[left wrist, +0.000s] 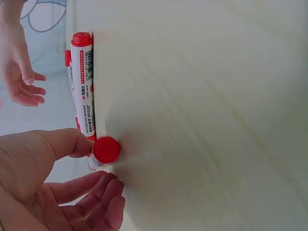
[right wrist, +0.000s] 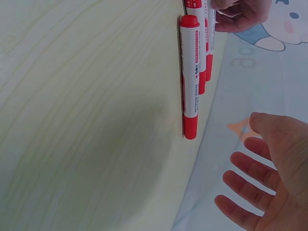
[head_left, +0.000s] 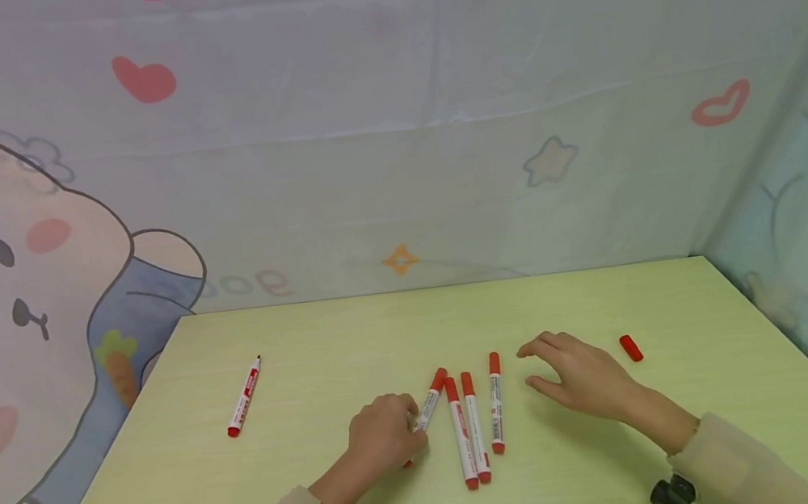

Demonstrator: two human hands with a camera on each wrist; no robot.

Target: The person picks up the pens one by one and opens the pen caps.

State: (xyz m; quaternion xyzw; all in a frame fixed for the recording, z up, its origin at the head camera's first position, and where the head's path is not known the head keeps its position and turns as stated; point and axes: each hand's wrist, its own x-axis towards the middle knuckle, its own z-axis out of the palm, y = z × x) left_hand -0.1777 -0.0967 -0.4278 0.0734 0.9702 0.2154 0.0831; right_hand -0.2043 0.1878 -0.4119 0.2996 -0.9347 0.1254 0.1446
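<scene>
My left hand is at the slanted red-and-white whiteboard marker, thumb and fingers on either side of its barrel. The left wrist view shows the marker's red end beside the thumb; how firmly it is pinched is hard to see. Just right of it, two capped markers lie nearly side by side, a left one and a right one. Another capped marker lies slightly apart from them. My right hand hovers to its right, fingers spread, holding nothing.
An uncapped red marker lies on the left of the pale yellow table, its tip pointing away. A loose red cap lies beyond my right hand. Printed cloth hangs behind the table and along its right side.
</scene>
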